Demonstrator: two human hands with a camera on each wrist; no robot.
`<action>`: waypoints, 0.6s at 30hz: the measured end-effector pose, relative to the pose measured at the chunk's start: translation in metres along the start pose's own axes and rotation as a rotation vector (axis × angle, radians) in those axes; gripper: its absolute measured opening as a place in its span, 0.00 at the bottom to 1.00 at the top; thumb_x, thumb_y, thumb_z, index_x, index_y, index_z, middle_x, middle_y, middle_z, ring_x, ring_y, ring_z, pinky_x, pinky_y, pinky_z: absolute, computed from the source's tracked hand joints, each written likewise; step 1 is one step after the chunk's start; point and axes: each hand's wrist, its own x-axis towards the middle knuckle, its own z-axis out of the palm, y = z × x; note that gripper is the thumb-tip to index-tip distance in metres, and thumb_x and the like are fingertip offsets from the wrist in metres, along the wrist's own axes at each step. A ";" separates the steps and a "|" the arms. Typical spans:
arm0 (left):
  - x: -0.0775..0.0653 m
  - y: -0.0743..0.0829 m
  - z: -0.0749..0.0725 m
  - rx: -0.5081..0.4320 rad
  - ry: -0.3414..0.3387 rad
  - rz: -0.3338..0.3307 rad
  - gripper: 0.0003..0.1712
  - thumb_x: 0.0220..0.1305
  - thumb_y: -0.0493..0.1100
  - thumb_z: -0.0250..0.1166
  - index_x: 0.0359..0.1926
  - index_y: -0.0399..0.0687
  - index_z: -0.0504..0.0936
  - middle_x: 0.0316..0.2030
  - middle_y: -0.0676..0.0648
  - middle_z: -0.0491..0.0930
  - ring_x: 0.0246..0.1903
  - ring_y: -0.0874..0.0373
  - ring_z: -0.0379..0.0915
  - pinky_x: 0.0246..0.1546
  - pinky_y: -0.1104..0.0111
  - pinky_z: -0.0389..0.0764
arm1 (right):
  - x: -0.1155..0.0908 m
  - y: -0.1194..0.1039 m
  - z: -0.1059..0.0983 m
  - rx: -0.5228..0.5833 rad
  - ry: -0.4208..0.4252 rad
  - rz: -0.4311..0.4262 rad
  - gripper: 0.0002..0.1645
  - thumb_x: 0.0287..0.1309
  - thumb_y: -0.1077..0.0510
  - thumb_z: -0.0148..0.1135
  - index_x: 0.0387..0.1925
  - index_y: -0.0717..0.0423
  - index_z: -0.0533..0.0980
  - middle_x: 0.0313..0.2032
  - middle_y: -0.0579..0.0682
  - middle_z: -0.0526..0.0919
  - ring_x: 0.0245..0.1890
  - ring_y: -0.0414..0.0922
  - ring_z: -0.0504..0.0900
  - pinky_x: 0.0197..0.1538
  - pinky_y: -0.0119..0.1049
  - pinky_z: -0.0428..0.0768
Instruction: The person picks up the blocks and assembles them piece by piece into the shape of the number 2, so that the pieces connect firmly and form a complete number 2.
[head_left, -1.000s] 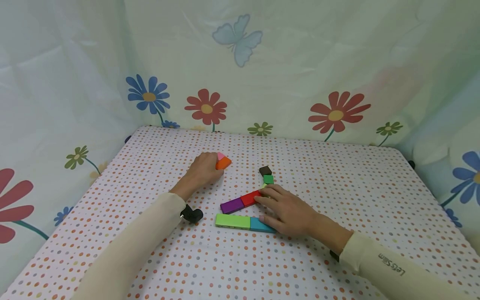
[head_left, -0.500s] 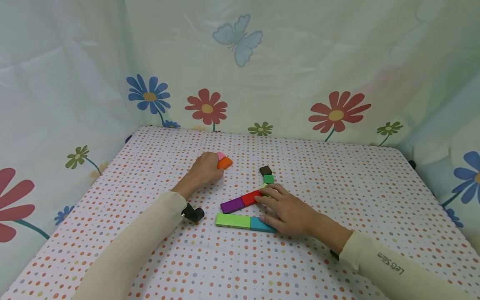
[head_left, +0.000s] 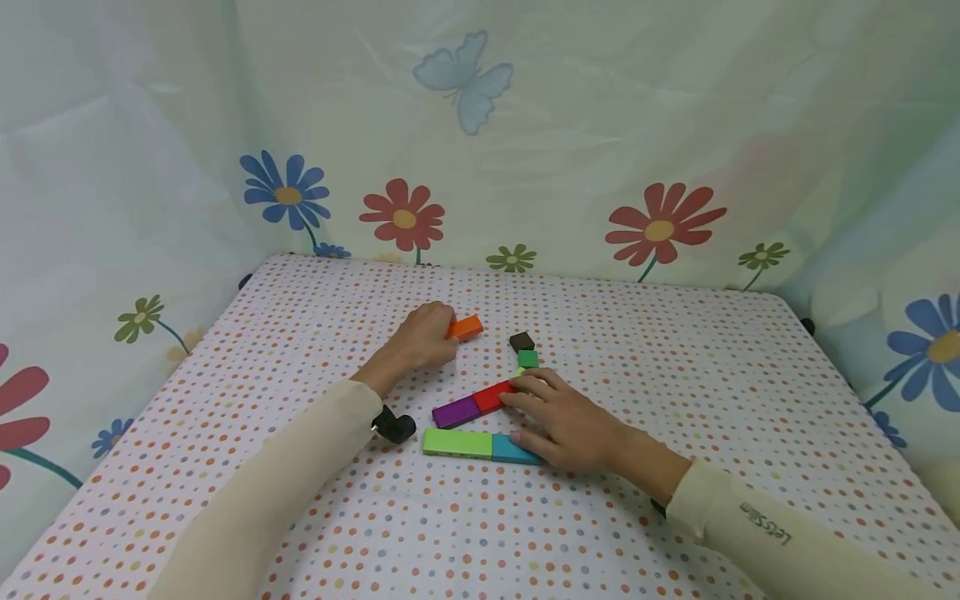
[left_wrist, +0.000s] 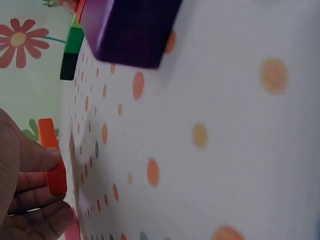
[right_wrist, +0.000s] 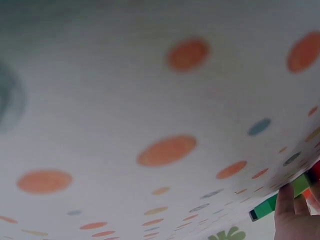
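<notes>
My left hand [head_left: 423,333] pinches an orange block [head_left: 467,327] between thumb and fingers. In the left wrist view a pink block [left_wrist: 73,229] shows beside the lower fingers; the hand hides it from the head view. My right hand [head_left: 570,421] rests over a group of blocks with its fingers spread. Its fingertips touch the red block [head_left: 491,396], and the thumb lies at the blue block [head_left: 513,450]. A purple block [head_left: 456,412] adjoins the red one, and a long lime-green block [head_left: 457,443] adjoins the blue. Beyond the fingers sit a green block [head_left: 528,358] and a dark block [head_left: 522,341].
A white dotted cloth [head_left: 360,533] covers the table. Behind it hangs a pale curtain [head_left: 570,133] printed with flowers and a butterfly. A black wrist mount [head_left: 395,426] juts from the left sleeve near the purple block.
My left hand has slid the orange block rightward, away from the pink one, which has dropped out of the head view. The right hand keeps its place on the blocks.
</notes>
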 end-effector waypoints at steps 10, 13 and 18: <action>0.011 0.013 0.000 0.011 -0.054 0.053 0.15 0.64 0.36 0.63 0.51 0.39 0.80 0.43 0.46 0.77 0.42 0.52 0.72 0.50 0.62 0.78 | 0.002 -0.002 -0.004 0.013 0.013 -0.018 0.33 0.71 0.38 0.55 0.71 0.47 0.71 0.70 0.49 0.69 0.71 0.51 0.61 0.69 0.54 0.68; 0.016 0.016 0.003 0.036 -0.061 0.082 0.14 0.64 0.35 0.63 0.51 0.38 0.80 0.43 0.46 0.77 0.43 0.52 0.71 0.50 0.61 0.77 | 0.001 -0.001 -0.003 0.020 0.014 -0.015 0.33 0.71 0.39 0.55 0.71 0.47 0.71 0.70 0.49 0.69 0.71 0.51 0.61 0.69 0.54 0.68; 0.021 0.022 0.007 0.087 -0.076 0.084 0.14 0.64 0.35 0.63 0.50 0.39 0.80 0.43 0.45 0.76 0.43 0.51 0.70 0.49 0.61 0.76 | 0.000 0.001 -0.001 0.037 0.015 -0.010 0.33 0.71 0.39 0.56 0.71 0.47 0.71 0.69 0.49 0.69 0.71 0.51 0.61 0.69 0.54 0.69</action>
